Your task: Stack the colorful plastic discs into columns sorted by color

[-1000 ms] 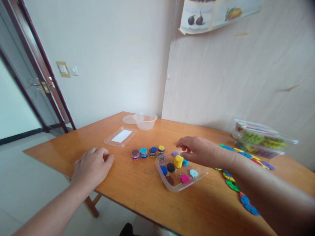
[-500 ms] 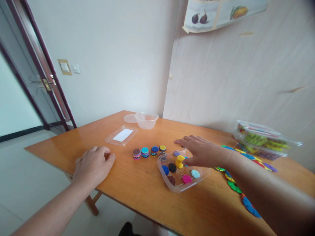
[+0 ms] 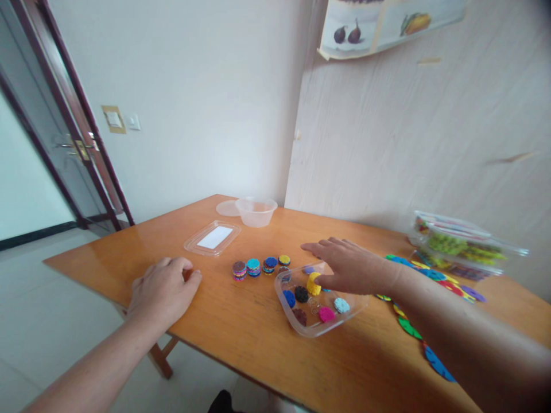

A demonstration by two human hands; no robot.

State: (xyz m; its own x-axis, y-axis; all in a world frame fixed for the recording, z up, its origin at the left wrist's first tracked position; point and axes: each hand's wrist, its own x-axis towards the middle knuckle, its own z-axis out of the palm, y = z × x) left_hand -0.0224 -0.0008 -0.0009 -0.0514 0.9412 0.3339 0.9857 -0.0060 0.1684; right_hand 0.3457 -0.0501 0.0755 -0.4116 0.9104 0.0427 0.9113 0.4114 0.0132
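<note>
My right hand (image 3: 344,264) hovers over a clear plastic container (image 3: 314,329), its fingers stretched out and the thumb apart, at the side of a stack of yellow notched discs (image 3: 314,284). Whether the thumb touches the stack I cannot tell. Around that stack in the container lie blue (image 3: 289,298), black (image 3: 302,294), brown (image 3: 299,316), pink (image 3: 326,314) and light blue discs (image 3: 341,305). My left hand (image 3: 161,292) rests on the table near its front edge, fingers loosely curled, with nothing visible in them. Between my hands stand several short stacks of mixed discs (image 3: 253,267).
On the wooden table (image 3: 232,327) lie a clear lid (image 3: 214,238) with a white label and, behind it, a translucent bowl (image 3: 256,212) beside a round lid (image 3: 227,208). Linked coloured discs (image 3: 408,327) run along the right, near stacked clear boxes (image 3: 460,244).
My right hand has shifted slightly left over the container, its thumb now in front of the yellow stack's edge. The left hand stays where it was.
</note>
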